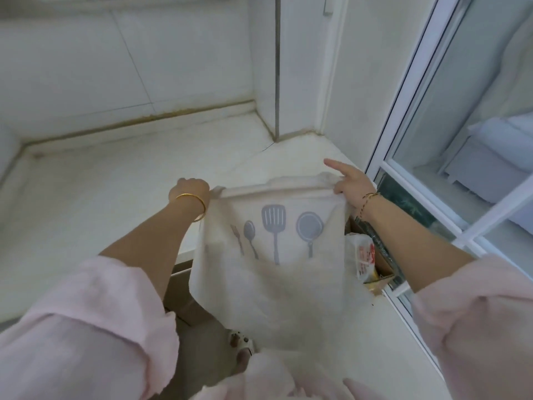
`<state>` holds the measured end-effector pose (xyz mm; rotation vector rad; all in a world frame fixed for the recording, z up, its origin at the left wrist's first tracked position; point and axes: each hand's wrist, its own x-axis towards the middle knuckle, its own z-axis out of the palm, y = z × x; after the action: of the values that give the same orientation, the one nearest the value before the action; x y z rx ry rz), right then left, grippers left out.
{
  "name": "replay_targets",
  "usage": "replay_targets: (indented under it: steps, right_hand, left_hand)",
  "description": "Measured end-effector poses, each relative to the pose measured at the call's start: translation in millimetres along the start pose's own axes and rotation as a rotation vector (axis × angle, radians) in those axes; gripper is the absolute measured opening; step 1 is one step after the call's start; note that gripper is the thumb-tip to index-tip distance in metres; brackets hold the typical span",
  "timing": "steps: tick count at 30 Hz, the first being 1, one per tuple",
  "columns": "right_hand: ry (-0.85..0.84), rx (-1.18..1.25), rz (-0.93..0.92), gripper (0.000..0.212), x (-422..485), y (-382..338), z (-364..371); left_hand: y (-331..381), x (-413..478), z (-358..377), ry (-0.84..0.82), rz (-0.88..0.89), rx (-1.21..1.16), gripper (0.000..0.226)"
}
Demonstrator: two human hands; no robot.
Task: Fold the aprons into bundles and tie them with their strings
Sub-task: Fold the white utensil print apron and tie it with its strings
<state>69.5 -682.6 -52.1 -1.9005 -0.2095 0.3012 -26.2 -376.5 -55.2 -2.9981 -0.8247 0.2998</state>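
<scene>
Pink sleeves nearest. Holding apron up by top corners over surface edge: left hand clenched on left corner, right hand pinching right corner, index finger out. Cardboard box under right forearm, packet inside.

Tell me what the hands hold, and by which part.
The apron, by its upper edge: left hand grips one corner, right hand pinches the other.
</scene>
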Motion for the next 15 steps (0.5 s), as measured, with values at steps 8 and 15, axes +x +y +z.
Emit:
replay_targets:
  steps: [8,15]
  right_hand:
    - [-0.075,-0.247,-0.312,0.065,31,-73,47]
    - [-0.106,-0.614,-0.442,0.079,65,-118,137]
  left_hand:
    - [-40,19,-36,0.150,-0.313,-0.932,0.038]
    - [-106,82,-107,0.563,-0.528,-0.786,0.037]
